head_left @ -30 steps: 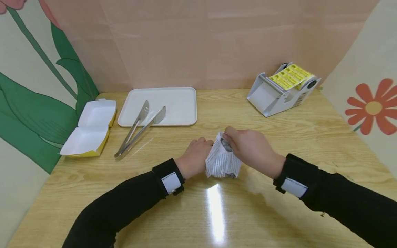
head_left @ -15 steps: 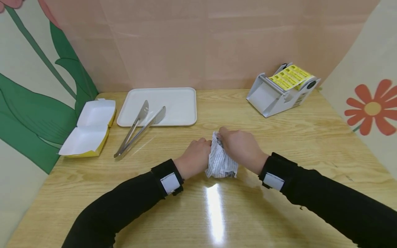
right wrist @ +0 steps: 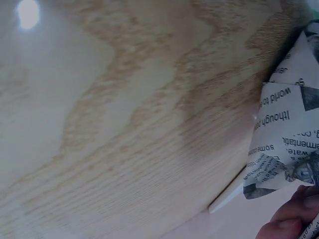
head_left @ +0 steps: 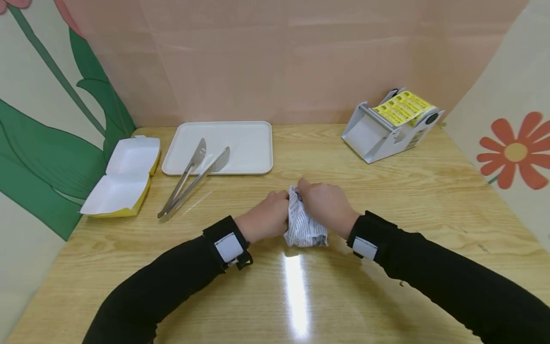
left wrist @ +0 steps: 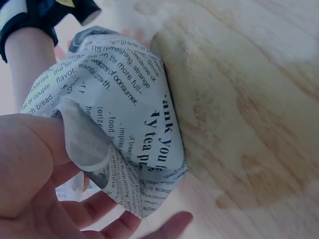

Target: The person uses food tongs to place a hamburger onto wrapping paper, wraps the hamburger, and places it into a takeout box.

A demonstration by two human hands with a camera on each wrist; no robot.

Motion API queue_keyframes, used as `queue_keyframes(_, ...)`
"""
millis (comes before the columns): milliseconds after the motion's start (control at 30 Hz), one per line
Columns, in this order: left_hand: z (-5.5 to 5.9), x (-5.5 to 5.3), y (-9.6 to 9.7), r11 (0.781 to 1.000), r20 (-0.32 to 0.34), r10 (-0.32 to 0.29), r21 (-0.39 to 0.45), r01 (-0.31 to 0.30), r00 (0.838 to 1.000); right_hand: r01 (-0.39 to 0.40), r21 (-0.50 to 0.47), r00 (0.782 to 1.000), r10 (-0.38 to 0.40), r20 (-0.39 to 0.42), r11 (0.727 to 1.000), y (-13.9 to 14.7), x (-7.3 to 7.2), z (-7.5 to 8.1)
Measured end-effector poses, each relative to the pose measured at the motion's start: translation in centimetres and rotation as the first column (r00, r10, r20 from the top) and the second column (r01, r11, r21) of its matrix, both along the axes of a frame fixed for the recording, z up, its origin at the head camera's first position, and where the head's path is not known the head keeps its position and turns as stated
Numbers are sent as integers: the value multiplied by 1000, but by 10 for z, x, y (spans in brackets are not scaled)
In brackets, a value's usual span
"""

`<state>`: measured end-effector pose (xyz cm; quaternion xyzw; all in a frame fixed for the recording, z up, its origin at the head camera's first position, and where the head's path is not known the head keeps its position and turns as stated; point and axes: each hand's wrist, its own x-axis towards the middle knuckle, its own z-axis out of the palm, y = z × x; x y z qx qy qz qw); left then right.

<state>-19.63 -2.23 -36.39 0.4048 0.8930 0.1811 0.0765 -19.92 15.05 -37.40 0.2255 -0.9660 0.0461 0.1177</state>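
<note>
A bundle of newsprint-patterned wrapping paper (head_left: 305, 227) stands on the wooden table between both hands; what lies inside is hidden. My left hand (head_left: 267, 216) holds its left side. In the left wrist view, the thumb of that left hand (left wrist: 30, 164) goes in under a paper fold, and the fingers reach round below the bundle (left wrist: 129, 109). From the right, my right hand (head_left: 328, 205) pinches the paper near its top. The right wrist view shows only some fingertips (right wrist: 294, 219) of it, at the paper's lower edge (right wrist: 284, 129).
Metal tongs (head_left: 189, 184) lie with their tips over a white tray (head_left: 253, 148) at the back. An open clamshell box (head_left: 124, 179), white inside and yellow outside, sits on the left. A label dispenser (head_left: 391, 126) with yellow stickers stands at the back right.
My right hand has moved left and slightly down, toward my left hand. The paper's top has been drawn together, and the gap seen there earlier is covered. My left hand has barely shifted.
</note>
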Motion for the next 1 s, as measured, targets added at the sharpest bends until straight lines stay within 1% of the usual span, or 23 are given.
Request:
queue_keyframes(100, 2, 1, 0, 1000, 41, 27, 14, -27, 999, -3, 11, 1000, 3, -6, 1000, -1, -1, -4)
queue_keyframes(200, 3, 1, 0, 998, 73, 57, 25, -59, 996, -3, 15, 1000, 3, 9, 1000, -2, -2, -6)
queue_keyframes(333, 1, -1, 1, 995, 79, 94, 16, -96, 992, 8, 29, 999, -9, 48, 1000, -3, -4, -8)
queue_keyframes(433, -1, -3, 2, 993, 84, 117, 17, -118, 990, 12, 48, 998, -15, 60, 999, -4, -6, -10)
queue_keyframes(567, -3, -4, 1, 991, 80, 135, 7, -136, 988, 9, 103, 999, -13, 44, 995, -7, -7, -12)
queue_keyframes(667, -5, -4, 1, 992, 65, 128, 3, -128, 990, 6, 142, 1000, -8, 16, 990, -8, -8, -16)
queue_keyframes(767, -5, -6, -1, 997, 33, 80, 5, -80, 996, 12, 158, 1000, -10, -17, 987, -9, -9, -21)
queue_keyframes(800, -5, -6, -1, 998, 34, 64, 8, -64, 997, 15, 160, 1000, -11, -28, 987, -9, -10, -22)
queue_keyframes(833, -4, -7, -2, 998, 47, 54, 15, -55, 997, 18, 163, 999, -11, -39, 986, -9, -10, -23)
queue_keyframes(900, -3, -7, -4, 998, 102, 55, 36, -59, 993, 23, 169, 998, -14, -58, 985, -9, -9, -24)
queue_keyframes(1000, 0, -6, -7, 990, 189, 105, 78, -121, 976, 23, 193, 999, -13, -53, 981, -10, -8, -21)
